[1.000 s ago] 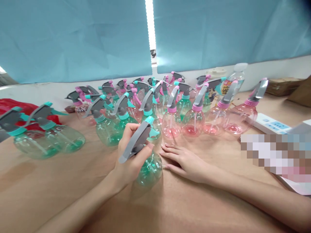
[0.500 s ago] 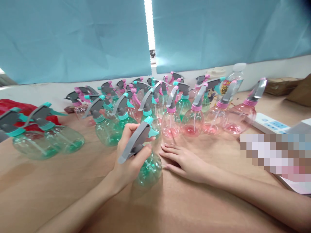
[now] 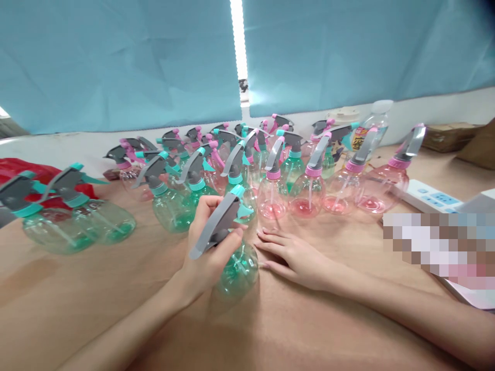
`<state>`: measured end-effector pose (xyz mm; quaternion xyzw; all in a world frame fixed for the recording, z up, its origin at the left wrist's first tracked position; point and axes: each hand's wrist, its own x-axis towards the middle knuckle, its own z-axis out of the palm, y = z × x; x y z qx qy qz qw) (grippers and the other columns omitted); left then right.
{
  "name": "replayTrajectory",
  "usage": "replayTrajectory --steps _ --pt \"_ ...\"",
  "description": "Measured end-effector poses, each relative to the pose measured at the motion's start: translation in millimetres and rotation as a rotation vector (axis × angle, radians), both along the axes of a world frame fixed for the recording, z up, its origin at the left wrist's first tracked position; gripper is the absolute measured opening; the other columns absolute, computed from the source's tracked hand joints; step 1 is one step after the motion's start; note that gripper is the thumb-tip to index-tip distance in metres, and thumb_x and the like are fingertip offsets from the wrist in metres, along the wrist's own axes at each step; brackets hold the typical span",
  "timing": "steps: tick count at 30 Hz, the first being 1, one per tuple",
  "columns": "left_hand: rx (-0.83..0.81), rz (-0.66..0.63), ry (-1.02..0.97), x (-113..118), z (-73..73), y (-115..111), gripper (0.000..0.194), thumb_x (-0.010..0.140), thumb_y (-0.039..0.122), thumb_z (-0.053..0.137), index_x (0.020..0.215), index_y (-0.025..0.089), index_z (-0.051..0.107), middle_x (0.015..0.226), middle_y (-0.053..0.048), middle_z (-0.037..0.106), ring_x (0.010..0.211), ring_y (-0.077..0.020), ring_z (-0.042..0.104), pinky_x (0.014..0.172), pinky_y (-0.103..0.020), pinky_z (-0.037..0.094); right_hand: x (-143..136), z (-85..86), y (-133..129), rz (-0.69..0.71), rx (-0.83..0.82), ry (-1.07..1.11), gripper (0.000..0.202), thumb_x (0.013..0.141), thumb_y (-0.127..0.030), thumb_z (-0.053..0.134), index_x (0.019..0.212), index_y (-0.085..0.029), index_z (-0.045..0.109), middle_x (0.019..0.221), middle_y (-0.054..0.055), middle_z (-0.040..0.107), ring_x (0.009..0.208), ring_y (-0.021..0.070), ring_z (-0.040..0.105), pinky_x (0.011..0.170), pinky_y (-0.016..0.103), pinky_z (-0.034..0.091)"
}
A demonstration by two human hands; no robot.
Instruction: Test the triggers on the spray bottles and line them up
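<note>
Gripped a green spray bottle (image 3: 240, 268) near the neck with the left hand (image 3: 207, 257), fingers closed round it below the grey head (image 3: 216, 226). Seemed to rest it on the tabletop (image 3: 328, 330), in front of the other spray bottles (image 3: 271, 198), well apart from the far and left edges. Laid the right hand (image 3: 296, 255) just beside it, fingers spread, holding nothing. Called for a snug hold without squeezing the trigger (image 3: 245, 211), and for a level base. Compared with half a second earlier, showed almost nothing new: same grip, same placement, only a slight shift of view.
</note>
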<state>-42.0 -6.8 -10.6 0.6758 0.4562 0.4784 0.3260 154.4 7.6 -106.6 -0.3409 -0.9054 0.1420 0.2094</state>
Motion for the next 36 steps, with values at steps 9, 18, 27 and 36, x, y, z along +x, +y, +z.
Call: replayTrajectory --steps 9,18,27,36 --pt "0.037 0.001 0.092 -1.8 0.2 -0.1 0.028 0.076 0.021 0.055 0.101 0.025 0.044 0.087 0.001 0.056 0.072 -0.0169 0.062 0.060 -0.028 0.049 0.1 1.0 -1.2 -0.002 -0.026 0.053 0.047 0.096 -0.043 0.046 0.135 -0.017 0.053 0.139 0.014 0.054 0.131 0.0284 0.046 0.107 0.048 0.039" --pt "-0.027 -0.107 0.033 -3.4 -2.0 2.0 0.032 0.078 0.017 0.056 0.109 0.025 0.056 0.105 -0.004 0.065 0.086 -0.0198 0.067 0.075 -0.033 0.056 0.1 -0.8 -0.2 -0.002 -0.033 0.065 0.047 0.096 -0.044 0.045 0.134 -0.019 0.054 0.139 0.013 0.054 0.131 0.0282 0.046 0.107 0.049 0.040" --pt "-0.047 -0.152 -0.048 0.0 0.3 2.0 0.044 0.075 0.011 0.057 0.117 0.023 0.058 0.128 -0.006 0.061 0.103 -0.0239 0.067 0.081 -0.033 0.058 0.0 0.5 -0.3 0.003 -0.032 0.068 0.047 0.096 -0.044 0.045 0.134 -0.018 0.054 0.138 0.014 0.054 0.130 0.0287 0.047 0.106 0.049 0.041" --pt "-0.035 -0.138 -0.037 -0.3 1.5 2.3 0.043 0.076 0.013 0.057 0.117 0.023 0.059 0.128 -0.006 0.062 0.104 -0.0244 0.067 0.082 -0.034 0.058 0.3 0.3 -0.3 0.001 -0.027 0.050 0.047 0.096 -0.045 0.044 0.134 -0.018 0.053 0.138 0.012 0.054 0.131 0.0277 0.046 0.107 0.047 0.040"
